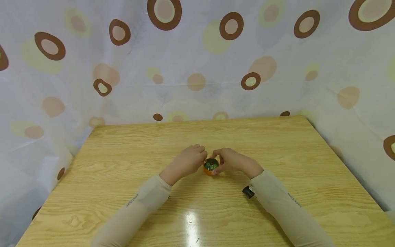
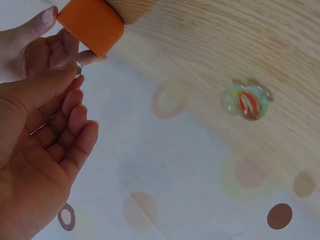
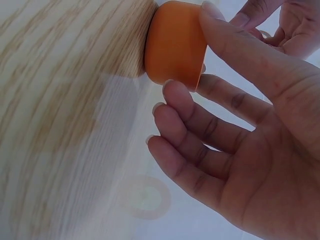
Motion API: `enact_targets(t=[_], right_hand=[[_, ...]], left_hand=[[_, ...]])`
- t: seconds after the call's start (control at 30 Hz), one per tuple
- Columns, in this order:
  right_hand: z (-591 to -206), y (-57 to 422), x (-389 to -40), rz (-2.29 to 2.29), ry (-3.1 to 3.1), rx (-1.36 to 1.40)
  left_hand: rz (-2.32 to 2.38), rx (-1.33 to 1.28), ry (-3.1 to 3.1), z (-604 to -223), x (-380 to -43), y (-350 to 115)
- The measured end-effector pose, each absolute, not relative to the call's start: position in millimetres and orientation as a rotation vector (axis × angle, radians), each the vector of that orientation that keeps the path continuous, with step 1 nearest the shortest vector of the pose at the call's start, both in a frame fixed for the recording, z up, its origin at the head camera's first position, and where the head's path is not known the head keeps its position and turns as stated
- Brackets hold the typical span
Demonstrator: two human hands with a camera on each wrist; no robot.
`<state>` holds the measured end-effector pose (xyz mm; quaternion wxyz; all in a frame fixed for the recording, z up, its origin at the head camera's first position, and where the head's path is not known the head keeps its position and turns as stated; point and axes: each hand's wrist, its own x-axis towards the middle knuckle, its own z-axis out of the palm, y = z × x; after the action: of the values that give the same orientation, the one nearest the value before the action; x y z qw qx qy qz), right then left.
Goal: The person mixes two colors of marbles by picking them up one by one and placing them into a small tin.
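A small round orange container stands on the table, with several glass marbles inside. My right hand holds it, thumb on one side of the rim and fingers on the other; the right wrist view shows its orange wall between them. Just beside the rim, my left hand pinches a clear glass marble between thumb and forefinger. Loose marbles, one with red and white swirls, lie on the table in the left wrist view. They are hidden in the head view.
The wood-grain table meets a white curtain patterned with circles at its back and sides. A black device sits at the right wrist, just above the tabletop.
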<state>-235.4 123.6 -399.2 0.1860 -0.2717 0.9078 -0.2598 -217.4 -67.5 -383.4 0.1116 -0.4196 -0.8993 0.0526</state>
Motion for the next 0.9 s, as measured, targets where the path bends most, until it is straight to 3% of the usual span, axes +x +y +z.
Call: enact_targets(t=[0.9], right_hand=[[-398, 123, -234, -0.743, 2.562, -0.771]], left_hand=[[0.124, -1.17, -2.643, -381, -222, -77]])
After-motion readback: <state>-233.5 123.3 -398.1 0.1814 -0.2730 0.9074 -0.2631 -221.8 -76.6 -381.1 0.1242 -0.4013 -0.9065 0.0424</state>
